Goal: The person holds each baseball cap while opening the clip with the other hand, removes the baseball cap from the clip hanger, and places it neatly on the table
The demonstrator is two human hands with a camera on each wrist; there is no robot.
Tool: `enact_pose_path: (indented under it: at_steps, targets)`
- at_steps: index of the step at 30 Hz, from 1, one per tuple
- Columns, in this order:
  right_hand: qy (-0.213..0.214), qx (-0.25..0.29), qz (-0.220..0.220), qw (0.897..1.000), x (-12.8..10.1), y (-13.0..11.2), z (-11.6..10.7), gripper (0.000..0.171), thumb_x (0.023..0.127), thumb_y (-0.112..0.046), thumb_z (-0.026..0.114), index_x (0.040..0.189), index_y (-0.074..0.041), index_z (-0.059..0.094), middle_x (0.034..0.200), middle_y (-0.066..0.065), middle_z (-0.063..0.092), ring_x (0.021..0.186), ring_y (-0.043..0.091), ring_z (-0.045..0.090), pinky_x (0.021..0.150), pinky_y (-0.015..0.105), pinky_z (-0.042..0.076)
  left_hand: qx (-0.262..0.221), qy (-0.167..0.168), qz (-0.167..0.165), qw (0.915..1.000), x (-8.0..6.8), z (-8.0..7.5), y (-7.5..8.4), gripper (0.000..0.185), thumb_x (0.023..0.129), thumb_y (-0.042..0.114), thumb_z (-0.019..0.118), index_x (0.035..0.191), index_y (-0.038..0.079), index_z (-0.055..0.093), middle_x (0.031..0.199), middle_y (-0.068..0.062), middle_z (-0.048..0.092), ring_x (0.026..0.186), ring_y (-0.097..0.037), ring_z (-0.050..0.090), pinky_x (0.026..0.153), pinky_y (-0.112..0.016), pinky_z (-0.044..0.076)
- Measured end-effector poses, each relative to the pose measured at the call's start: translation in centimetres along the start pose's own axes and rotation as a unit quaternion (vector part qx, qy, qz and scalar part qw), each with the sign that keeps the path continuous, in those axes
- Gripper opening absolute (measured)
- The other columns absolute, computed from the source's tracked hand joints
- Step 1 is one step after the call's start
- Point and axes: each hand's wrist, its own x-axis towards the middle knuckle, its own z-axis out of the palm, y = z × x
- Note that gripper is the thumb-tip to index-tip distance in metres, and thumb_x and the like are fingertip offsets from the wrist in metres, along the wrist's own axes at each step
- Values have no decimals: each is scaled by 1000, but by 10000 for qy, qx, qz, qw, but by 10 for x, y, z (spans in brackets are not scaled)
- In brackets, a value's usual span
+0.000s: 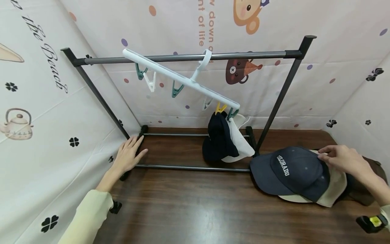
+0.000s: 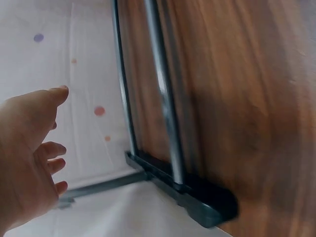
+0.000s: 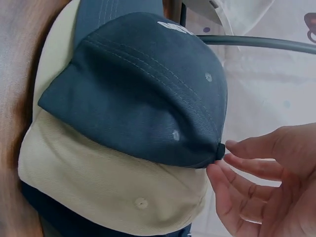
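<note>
A navy baseball cap (image 1: 292, 169) with COLORADO lettering tops the stack of caps at the right. My right hand (image 3: 269, 173) has its thumb and fingertips at the crown button, pinching it. Directly underneath lies a beige cap (image 3: 98, 173), with a dark cap (image 3: 54, 212) below that. My left hand (image 1: 129, 156) is spread open beside the foot of the rack's left post, holding nothing. From the rack's top bar (image 1: 256, 55), a light blue clip hanger (image 1: 182, 79) hangs tilted down to the right. Its low end carries a black cap (image 1: 217, 139) and a white cap (image 1: 239, 140).
Green, white and yellow clips hang along the hanger, including an unused green clip (image 1: 176, 89). The rack's lower front bar (image 1: 192, 167) crosses just above the brown wood-grain surface (image 1: 182, 203). A printed white cloth (image 1: 170, 30) stands behind and at both sides.
</note>
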Motion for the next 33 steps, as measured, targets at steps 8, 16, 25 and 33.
enact_pose_path:
  at_steps: [8,16,25,33]
  targets:
    - [406,-296,-420,9979,0,-23,-4,43,104,-25,59,118,15,64,74,10,72,61,17,60,51,32,43,-13,-151,555,9983,27,-2,46,68,105,36,57,160,5,33,164,-25,31,154,-44,27,120,-68,24]
    - [73,398,-770,9962,22,-81,-5,43,107,-29,55,120,10,65,74,-2,71,63,14,66,53,27,50,-505,-204,1367,9891,61,-15,117,61,106,36,56,157,6,40,158,-22,44,147,-42,40,118,-65,32]
    - [26,1166,-1554,9809,33,-164,-12,36,105,-23,59,118,8,69,84,6,77,63,5,68,56,27,57,-1322,-671,2279,9623,96,-22,193,56,110,28,48,159,5,36,160,-17,44,148,-34,42,122,-51,36]
    - [40,1871,-2094,9598,41,-227,-4,32,105,-19,59,121,6,70,101,20,77,77,12,74,63,22,58,-2138,-403,1767,9599,124,-27,237,52,112,21,40,157,-5,34,160,-21,41,149,-37,39,124,-50,32]
